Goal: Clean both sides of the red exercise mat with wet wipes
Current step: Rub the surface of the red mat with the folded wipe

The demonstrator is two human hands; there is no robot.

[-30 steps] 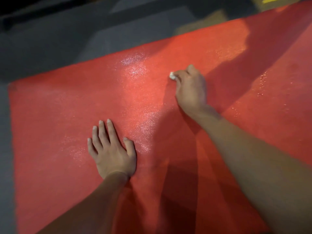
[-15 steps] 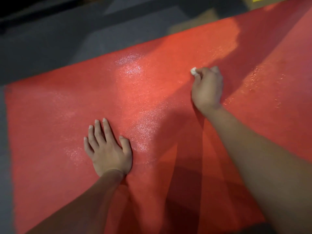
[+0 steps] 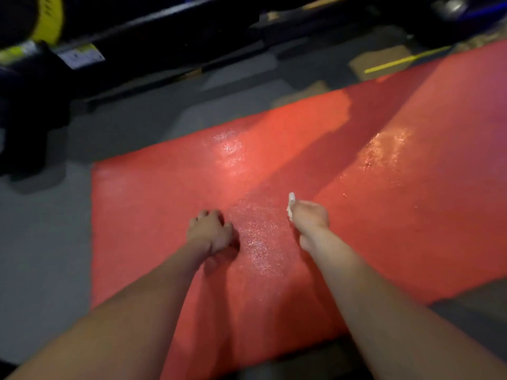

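The red exercise mat lies flat on the grey floor, with wet glistening streaks across its middle and right part. My right hand is raised a little over the mat's middle and grips a small white wet wipe, whose end sticks out above the fist. My left hand rests on the mat to the left of it, fingers curled down with the fingertips on the surface, holding nothing.
Dark gym equipment with a black frame and a yellow part stands beyond the mat's far edge. A yellow line marks the floor at the upper right. Grey floor borders the mat's left side.
My head has lifted, so more of the room shows. My right hand drew back toward me off the far part of the mat. My left hand went from flat to curled.
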